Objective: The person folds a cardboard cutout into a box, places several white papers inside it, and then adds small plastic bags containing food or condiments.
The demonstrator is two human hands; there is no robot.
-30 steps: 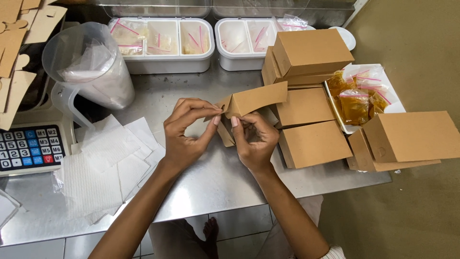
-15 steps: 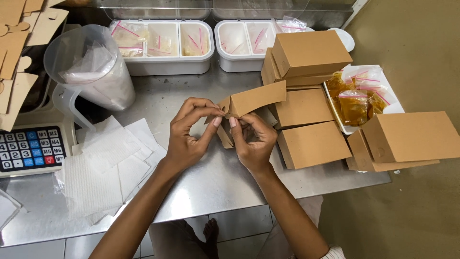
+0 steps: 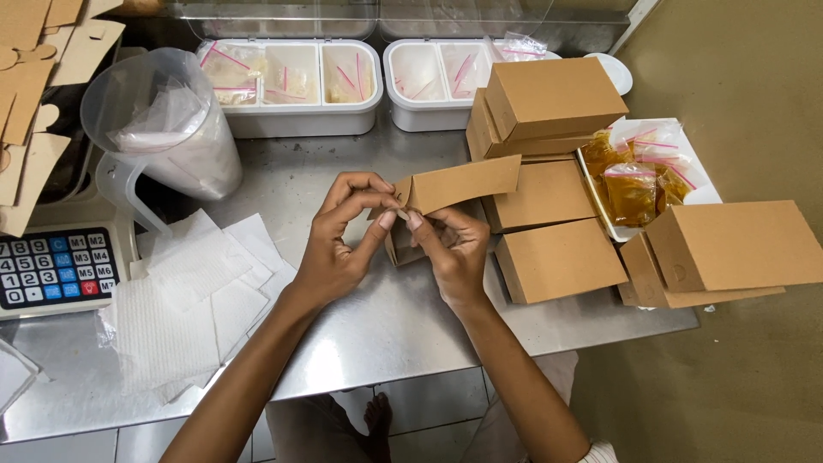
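My left hand (image 3: 339, 236) and my right hand (image 3: 453, 253) both grip a small brown cardboard box (image 3: 454, 187) held just above the steel table (image 3: 360, 334). Its lid flap stands open and points right. The left fingertips pinch the box's near corner, while the right fingers press into its open side. The lower part of the box is hidden behind my right hand.
Several closed brown boxes (image 3: 557, 257) are stacked to the right, beside a white tray of orange sauce bags (image 3: 630, 184). Two white divided tubs (image 3: 296, 86) stand at the back. A clear jug (image 3: 167, 129), white paper sheets (image 3: 189, 291), a scale keypad (image 3: 51, 270) and flat cardboard blanks (image 3: 34, 77) lie left.
The hands stay in the same spot on the box; only the fingers shift slightly at its corner.
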